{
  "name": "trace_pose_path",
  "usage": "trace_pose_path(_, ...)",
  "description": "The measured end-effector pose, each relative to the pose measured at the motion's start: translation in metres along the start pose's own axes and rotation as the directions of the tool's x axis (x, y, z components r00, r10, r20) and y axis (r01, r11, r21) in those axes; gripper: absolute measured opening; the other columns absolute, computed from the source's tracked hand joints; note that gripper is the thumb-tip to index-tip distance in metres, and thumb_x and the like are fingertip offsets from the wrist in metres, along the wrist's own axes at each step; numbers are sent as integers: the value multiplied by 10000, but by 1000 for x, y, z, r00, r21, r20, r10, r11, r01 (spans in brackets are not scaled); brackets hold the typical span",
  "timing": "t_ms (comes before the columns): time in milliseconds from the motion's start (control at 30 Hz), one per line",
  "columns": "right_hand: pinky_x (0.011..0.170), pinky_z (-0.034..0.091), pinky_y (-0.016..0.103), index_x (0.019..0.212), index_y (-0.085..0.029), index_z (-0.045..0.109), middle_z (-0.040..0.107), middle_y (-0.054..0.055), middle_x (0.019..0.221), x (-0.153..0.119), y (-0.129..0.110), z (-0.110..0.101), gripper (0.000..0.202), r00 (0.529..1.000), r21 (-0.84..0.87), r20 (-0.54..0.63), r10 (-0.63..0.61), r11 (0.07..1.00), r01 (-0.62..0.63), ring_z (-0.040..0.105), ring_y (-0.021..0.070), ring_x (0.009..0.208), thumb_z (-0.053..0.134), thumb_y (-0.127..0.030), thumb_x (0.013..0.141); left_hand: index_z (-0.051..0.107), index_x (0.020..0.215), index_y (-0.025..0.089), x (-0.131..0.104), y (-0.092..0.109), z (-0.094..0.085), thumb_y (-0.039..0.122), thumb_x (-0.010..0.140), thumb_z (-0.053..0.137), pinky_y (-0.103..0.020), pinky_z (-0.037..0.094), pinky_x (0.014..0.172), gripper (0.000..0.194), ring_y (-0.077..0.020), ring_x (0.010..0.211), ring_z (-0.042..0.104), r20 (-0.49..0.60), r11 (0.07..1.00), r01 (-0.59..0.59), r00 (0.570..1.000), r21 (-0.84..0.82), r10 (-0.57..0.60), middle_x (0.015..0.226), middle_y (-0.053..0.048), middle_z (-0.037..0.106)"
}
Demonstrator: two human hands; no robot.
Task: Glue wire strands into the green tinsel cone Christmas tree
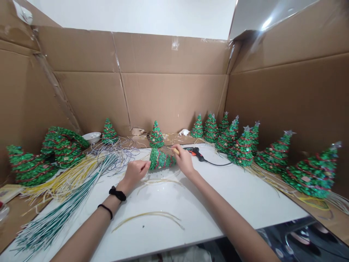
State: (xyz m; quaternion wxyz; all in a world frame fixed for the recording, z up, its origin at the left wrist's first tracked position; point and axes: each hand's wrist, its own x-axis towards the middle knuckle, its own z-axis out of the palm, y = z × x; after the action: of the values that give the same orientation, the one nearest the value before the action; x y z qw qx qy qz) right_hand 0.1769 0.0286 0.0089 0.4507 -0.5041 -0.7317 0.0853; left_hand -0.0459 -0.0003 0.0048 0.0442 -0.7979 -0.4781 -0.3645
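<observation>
A small green tinsel tree (162, 159) with red garland lies on its side on the white board, between my two hands. My left hand (136, 171) is closed at the tree's left end; what its fingers hold, if anything, is hidden. My right hand (183, 159), at the tree's other end, is closed round a small tool with a yellowish handle (176, 150). Behind the tree, a similar green tree (156, 134) stands upright. A black and orange glue gun (196, 153) lies just right of my right hand, its cable trailing right.
Yellow strands (69, 174) and green-white strands (65, 207) spread over the left side. Several star-topped trees (242, 147) line the right. More trees (67, 147) and a white bowl (92, 137) sit at left. Cardboard walls (174, 98) enclose the white board (199, 218).
</observation>
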Motion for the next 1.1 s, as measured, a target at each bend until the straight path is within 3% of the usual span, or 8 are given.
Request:
trace_pose_path(100, 584, 309, 218, 954, -216, 580, 652, 4, 740, 3, 4, -2, 200, 999, -43, 1, 37, 998, -37, 573, 162, 656, 394, -248, 885, 500, 513, 178, 2, -10, -8, 367, 858, 401, -242, 251, 518, 406, -100, 459, 429, 113, 985, -71, 992, 154, 54, 457, 16, 484)
trace_pose_path(233, 574, 290, 212, 933, -224, 599, 671, 7, 772, 3, 6, 0, 183, 999, -114, 36, 31, 993, -27, 591, 160, 693, 435, -294, 888, 582, 820, 198, 3, -13, -11, 416, 849, 434, -238, 281, 534, 265, -126, 528, 513, 251, 987, -67, 967, 147, 28, 588, 24, 576)
trace_pose_path(367, 568, 276, 210, 898, -230, 616, 679, 4, 767, 3, 6, 2, 180, 996, -152, 86, 10, 988, 3, 599, 156, 708, 460, -319, 888, 543, 774, 194, 2, -10, -4, 381, 860, 418, -256, 288, 535, 241, -156, 558, 527, 340, 986, -99, 939, 135, 48, 634, -6, 590)
trace_pose_path(633, 562, 261, 216, 902, -228, 621, 679, 6, 774, 3, 4, 2, 194, 993, -200, 114, 13, 980, 10, 599, 151, 714, 448, -316, 889, 552, 814, 203, 3, 1, 7, 416, 911, 326, -258, 300, 562, 325, -160, 615, 558, 205, 974, 34, 975, 225, -82, 708, -12, 622)
trace_pose_path(833, 553, 252, 216, 875, -228, 614, 673, 4, 785, 3, 1, -1, 179, 984, -212, 175, 11, 977, 27, 590, 146, 712, 452, -303, 884, 561, 940, 220, 5, 9, 7, 434, 927, 297, -261, 322, 581, 341, -185, 726, 592, 131, 954, 158, 972, 253, -196, 787, -17, 653)
trace_pose_path(967, 558, 256, 215, 882, -229, 612, 670, 8, 813, 3, 1, 0, 186, 978, -239, 206, 26, 971, 24, 584, 142, 726, 439, -298, 882, 576, 941, 200, 5, 6, 10, 410, 933, 289, -292, 357, 687, 356, -213, 846, 571, 117, 952, 98, 984, 290, -137, 910, -51, 659)
trace_pose_path(1100, 550, 248, 220, 879, -229, 620, 668, 12, 815, 3, 3, 1, 183, 970, -292, 239, 56, 956, 17, 578, 145, 725, 446, -277, 855, 602, 873, 189, 5, 5, 10, 390, 923, 327, -339, 342, 745, 344, -233, 832, 532, 113, 942, 71, 987, 329, -114, 844, -62, 655)
